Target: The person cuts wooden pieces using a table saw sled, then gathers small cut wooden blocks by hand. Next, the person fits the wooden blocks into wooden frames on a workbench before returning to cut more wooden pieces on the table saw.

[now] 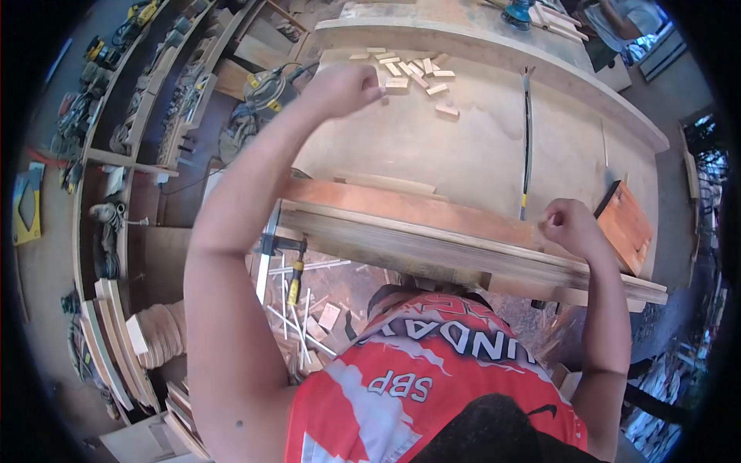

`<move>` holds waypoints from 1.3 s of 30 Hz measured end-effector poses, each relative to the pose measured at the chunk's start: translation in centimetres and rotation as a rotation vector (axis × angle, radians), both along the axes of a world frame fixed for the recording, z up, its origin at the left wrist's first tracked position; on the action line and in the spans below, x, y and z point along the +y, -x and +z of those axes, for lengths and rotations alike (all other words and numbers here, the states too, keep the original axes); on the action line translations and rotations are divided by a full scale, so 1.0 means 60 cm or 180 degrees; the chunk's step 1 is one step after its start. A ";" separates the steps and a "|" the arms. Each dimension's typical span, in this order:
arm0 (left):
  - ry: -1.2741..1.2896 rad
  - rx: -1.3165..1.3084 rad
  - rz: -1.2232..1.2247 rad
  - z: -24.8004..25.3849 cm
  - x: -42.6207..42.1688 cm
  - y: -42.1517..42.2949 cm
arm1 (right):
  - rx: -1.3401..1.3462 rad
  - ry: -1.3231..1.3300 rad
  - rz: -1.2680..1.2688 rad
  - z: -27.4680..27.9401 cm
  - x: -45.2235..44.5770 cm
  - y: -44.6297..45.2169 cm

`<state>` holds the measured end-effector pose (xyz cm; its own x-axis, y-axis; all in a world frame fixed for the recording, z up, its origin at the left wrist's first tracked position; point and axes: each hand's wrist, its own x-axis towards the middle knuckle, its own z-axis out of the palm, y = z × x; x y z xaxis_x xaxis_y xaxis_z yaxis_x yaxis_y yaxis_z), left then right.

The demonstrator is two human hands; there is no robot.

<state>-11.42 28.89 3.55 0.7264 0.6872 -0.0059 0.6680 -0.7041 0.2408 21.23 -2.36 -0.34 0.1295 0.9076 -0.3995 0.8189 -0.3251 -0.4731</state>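
Fisheye curvature, black vignetted corners.

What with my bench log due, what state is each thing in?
Left hand: fingers curled; grip unclear.
Right hand: fingers curled; grip unclear.
Small wooden blocks: scattered, loose.
Clamp: at the bench edge, yellow handle down; tightness unclear.
Long reddish board: lying flat.
Floor offcuts: scattered.

Pale Matt Wood, Some Metal and Cloth

The tabletop (401,150) looks like pale wood, matt and mostly smooth. The small blocks (447,113) are light, matt wood. The orange-brown board (432,210) is smooth wood with a low sheen. The clamp bar (264,272) is metal; its yellow-and-black handle (295,284) looks like plastic. The red shirt (421,370) is printed cloth, softly creased.
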 end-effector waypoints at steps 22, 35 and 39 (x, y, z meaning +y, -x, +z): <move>0.0736 0.0390 -0.2006 -0.252 0.215 -0.015 | -0.0124 -0.0477 0.0585 0.034 0.297 0.236; 0.0652 -0.0390 -0.1818 -0.243 0.232 0.056 | -0.1261 -0.2261 -0.1224 -0.089 -0.167 0.149; 0.0668 -0.0381 -0.1689 -0.277 0.250 0.099 | -0.1341 -0.2270 -0.1459 -0.148 -0.183 0.131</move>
<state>-17.33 43.92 -13.08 0.9751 0.2220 0.0007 0.1964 -0.8642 0.4633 13.35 -13.33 -9.24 0.5412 0.7446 0.3908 0.8318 -0.4057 -0.3788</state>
